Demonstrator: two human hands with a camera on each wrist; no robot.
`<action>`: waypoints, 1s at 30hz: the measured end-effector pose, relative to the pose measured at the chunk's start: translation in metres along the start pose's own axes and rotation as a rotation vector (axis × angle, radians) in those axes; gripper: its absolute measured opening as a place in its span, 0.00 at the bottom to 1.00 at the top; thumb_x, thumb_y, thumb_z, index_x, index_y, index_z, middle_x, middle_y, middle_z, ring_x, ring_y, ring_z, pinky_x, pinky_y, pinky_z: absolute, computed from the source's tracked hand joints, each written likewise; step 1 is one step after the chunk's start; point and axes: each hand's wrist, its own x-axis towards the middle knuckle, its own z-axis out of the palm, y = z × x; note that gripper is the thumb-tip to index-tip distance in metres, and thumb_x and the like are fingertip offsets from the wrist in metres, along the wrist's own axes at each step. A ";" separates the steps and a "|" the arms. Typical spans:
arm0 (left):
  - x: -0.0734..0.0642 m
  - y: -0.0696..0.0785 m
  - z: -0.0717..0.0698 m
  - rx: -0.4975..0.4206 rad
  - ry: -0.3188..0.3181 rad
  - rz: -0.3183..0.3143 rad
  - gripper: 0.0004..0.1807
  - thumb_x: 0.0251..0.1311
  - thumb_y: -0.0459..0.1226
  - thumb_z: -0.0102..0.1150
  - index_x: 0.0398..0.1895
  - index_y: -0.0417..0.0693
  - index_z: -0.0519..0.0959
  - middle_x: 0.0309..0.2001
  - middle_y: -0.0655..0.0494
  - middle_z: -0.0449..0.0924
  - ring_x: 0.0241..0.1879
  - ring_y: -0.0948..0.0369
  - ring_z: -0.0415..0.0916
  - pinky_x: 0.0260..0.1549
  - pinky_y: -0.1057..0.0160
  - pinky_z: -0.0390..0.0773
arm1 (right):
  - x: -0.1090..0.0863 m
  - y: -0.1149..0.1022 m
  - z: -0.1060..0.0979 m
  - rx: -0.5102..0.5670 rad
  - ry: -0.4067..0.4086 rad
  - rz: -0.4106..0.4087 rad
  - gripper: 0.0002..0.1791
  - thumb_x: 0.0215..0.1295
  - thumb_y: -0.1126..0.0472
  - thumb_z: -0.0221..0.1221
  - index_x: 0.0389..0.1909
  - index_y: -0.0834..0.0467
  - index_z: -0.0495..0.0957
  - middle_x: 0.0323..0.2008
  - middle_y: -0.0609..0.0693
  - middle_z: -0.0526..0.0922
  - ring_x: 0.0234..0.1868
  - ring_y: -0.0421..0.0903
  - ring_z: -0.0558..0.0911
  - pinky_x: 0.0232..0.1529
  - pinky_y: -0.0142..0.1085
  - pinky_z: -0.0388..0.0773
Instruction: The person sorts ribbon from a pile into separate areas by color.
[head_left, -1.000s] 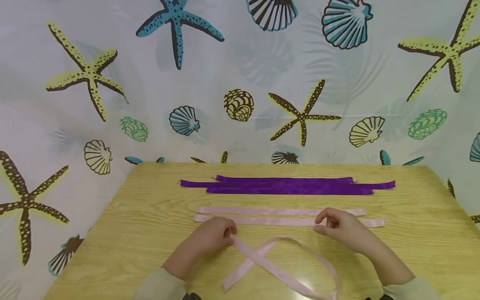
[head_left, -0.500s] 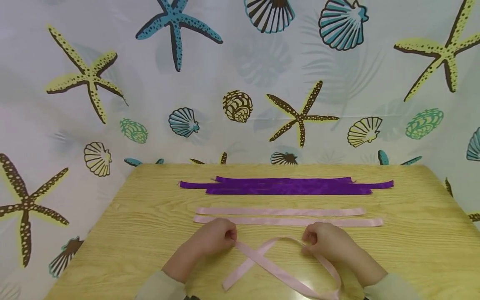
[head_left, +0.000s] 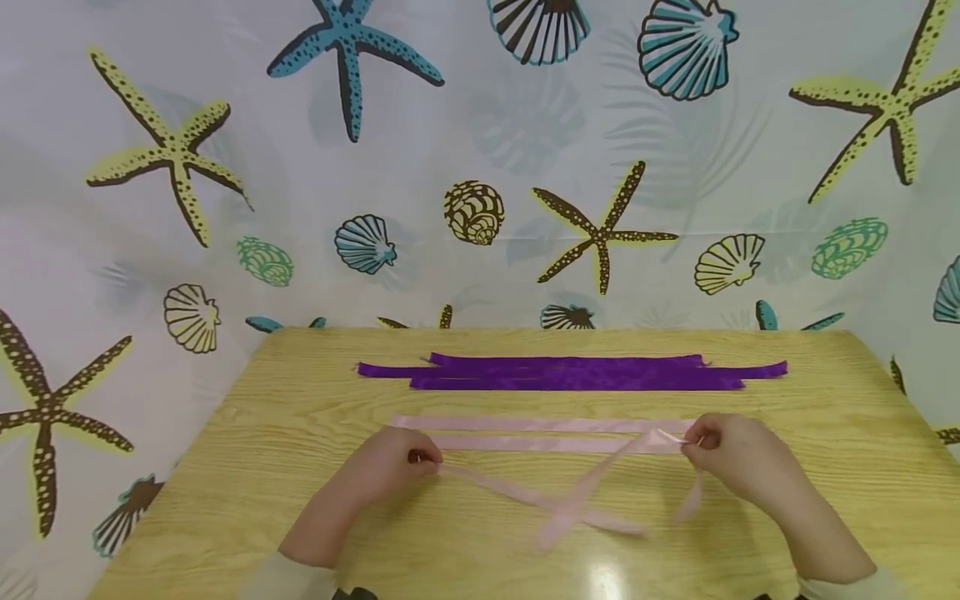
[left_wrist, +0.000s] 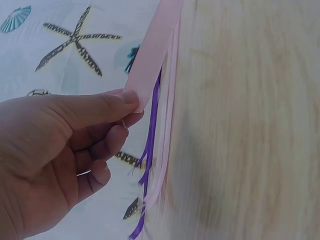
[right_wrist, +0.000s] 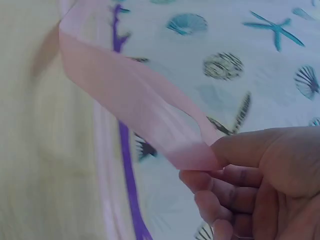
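A loose pink ribbon point(head_left: 570, 507) is stretched between the hands, crossing over itself in the middle above the table. My left hand point(head_left: 375, 475) pinches one end between thumb and index finger; in the left wrist view that ribbon point(left_wrist: 152, 55) runs up from the fingertips. On the other side my right hand point(head_left: 742, 462) pinches the same ribbon, which folds at the fingertips and leaves a short tail hanging below. The right wrist view has the ribbon point(right_wrist: 125, 90) doubled back at the thumb. Just behind, two pink ribbons point(head_left: 517, 442) lie flat and parallel, partly covered by the right hand.
Several purple ribbons point(head_left: 577, 375) lie overlapped in a row farther back, with frayed ends. The wooden table point(head_left: 225, 500) ends at a white cloth point(head_left: 420, 150) printed with starfish and shells, which hangs behind and at both sides.
The right hand first reached in toward the loose ribbon, took hold of it, and has moved out to the right, lifting it. The left hand has shifted slightly left, still pinching its end.
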 end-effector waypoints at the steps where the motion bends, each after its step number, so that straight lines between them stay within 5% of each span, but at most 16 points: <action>1: -0.002 -0.002 -0.003 -0.008 0.008 -0.018 0.03 0.57 0.33 0.62 0.32 0.49 0.83 0.29 0.65 0.78 0.29 0.66 0.71 0.29 0.66 0.73 | -0.001 0.004 -0.007 0.013 0.012 0.022 0.11 0.61 0.53 0.58 0.36 0.57 0.78 0.26 0.46 0.77 0.26 0.44 0.73 0.24 0.37 0.69; 6: -0.013 -0.013 -0.015 -0.066 0.039 -0.085 0.03 0.58 0.35 0.61 0.33 0.50 0.83 0.29 0.64 0.77 0.30 0.64 0.70 0.29 0.65 0.73 | -0.007 0.028 -0.031 0.145 0.132 0.113 0.23 0.65 0.46 0.54 0.43 0.64 0.76 0.30 0.49 0.82 0.32 0.47 0.79 0.28 0.37 0.73; 10: -0.018 -0.021 -0.019 -0.132 0.043 -0.073 0.03 0.58 0.37 0.61 0.33 0.50 0.82 0.30 0.63 0.78 0.32 0.63 0.72 0.30 0.64 0.74 | -0.009 0.046 -0.036 0.313 0.303 0.197 0.28 0.65 0.42 0.51 0.47 0.65 0.75 0.27 0.44 0.84 0.29 0.39 0.79 0.27 0.34 0.74; 15: -0.020 -0.030 -0.018 -0.187 0.035 -0.041 0.04 0.58 0.37 0.60 0.34 0.48 0.82 0.31 0.61 0.79 0.33 0.62 0.73 0.30 0.65 0.75 | -0.006 0.066 -0.037 0.664 0.459 0.265 0.18 0.60 0.42 0.57 0.41 0.52 0.77 0.22 0.34 0.81 0.24 0.35 0.78 0.24 0.30 0.74; 21: -0.023 -0.043 -0.016 -0.221 0.020 -0.099 0.06 0.58 0.38 0.61 0.34 0.46 0.83 0.32 0.59 0.79 0.32 0.62 0.74 0.31 0.64 0.75 | 0.005 0.114 -0.034 0.939 0.563 0.310 0.11 0.53 0.46 0.64 0.35 0.46 0.81 0.22 0.37 0.82 0.24 0.37 0.79 0.23 0.30 0.73; 26: -0.026 -0.055 -0.018 -0.239 0.033 -0.136 0.07 0.58 0.38 0.61 0.35 0.45 0.83 0.35 0.56 0.81 0.34 0.62 0.74 0.32 0.64 0.75 | 0.019 0.176 -0.028 0.980 0.602 0.305 0.14 0.51 0.47 0.66 0.39 0.48 0.83 0.24 0.39 0.84 0.24 0.39 0.79 0.20 0.30 0.73; 30: -0.028 -0.063 -0.020 -0.265 0.045 -0.169 0.07 0.58 0.36 0.60 0.36 0.43 0.83 0.37 0.54 0.81 0.35 0.61 0.75 0.33 0.63 0.76 | 0.025 0.218 -0.022 0.972 0.611 0.207 0.13 0.54 0.49 0.64 0.39 0.50 0.84 0.24 0.38 0.83 0.21 0.36 0.78 0.17 0.28 0.71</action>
